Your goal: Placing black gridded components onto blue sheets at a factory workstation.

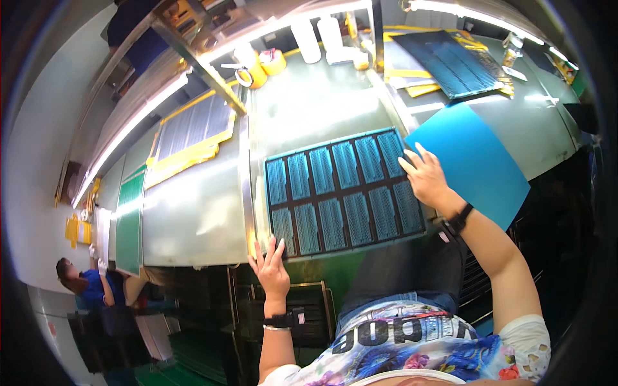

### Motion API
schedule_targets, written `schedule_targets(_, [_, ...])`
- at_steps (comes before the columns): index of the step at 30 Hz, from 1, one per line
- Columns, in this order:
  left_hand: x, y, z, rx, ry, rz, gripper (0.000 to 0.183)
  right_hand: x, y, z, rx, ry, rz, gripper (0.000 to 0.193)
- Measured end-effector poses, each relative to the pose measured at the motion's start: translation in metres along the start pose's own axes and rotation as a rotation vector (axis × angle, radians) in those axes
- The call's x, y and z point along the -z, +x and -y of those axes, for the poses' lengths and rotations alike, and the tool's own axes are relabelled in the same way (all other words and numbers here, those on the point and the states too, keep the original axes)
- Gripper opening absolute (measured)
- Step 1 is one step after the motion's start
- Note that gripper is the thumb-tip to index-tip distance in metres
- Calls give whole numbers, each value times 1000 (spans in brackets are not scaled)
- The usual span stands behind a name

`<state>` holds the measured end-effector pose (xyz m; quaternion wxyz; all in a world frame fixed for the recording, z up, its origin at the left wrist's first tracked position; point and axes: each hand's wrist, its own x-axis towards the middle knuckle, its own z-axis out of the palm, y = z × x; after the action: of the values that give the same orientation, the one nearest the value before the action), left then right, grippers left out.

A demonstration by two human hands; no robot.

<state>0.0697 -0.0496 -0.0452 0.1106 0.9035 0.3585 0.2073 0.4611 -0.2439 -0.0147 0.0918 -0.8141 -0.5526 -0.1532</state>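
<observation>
A dark panel [338, 193] with two rows of blue, finely patterned cells lies on the work table, its near edge at the table's front edge. At the panel's near left corner, my left hand [271, 269] has its fingers stretched out and apart, the tips against the corner. My right hand [425, 175] rests on the panel's right edge toward the far corner, fingers spread and bent a little over it. Just right of that hand is a plain bright blue sheet [479, 161], partly past the table's front edge. Neither hand's underside shows.
Yellow tape rolls [252, 76] and white rolls [306, 42] stand at the back. A dark panel stack [450, 64] lies at the far right, yellow-edged sheets [193, 132] at left. A metal post [219, 83] rises left of centre. Another person [96, 283] works at far left.
</observation>
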Motion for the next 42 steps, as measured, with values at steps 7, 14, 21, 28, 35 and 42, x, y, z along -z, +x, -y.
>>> schedule_targets(7, [4, 2, -6, 24, 6, 39, 33, -42, 66, -25, -157, -47, 140, 48])
schedule_targets(14, [18, 19, -8, -76, 75, 53, 29, -54, 74, -21, -138, -2, 95, 47])
schedule_targets(21, [-38, 153, 8, -232, 214, 77, 56, -65, 67, -22, -138, -119, 25, 49])
schedule_targets(28, [-70, 209, 17, -64, 273, 45, 64, -56, 66, -20, -189, -161, 156, 53])
schedule_targets(35, [-72, 210, 18, -100, 339, 148, 63, -53, 69, -18, -247, -115, 226, 55])
schedule_targets(42, [-70, 205, 15, 17, 349, 230, 68, -6, -10, 4, 45, -51, 132, 52])
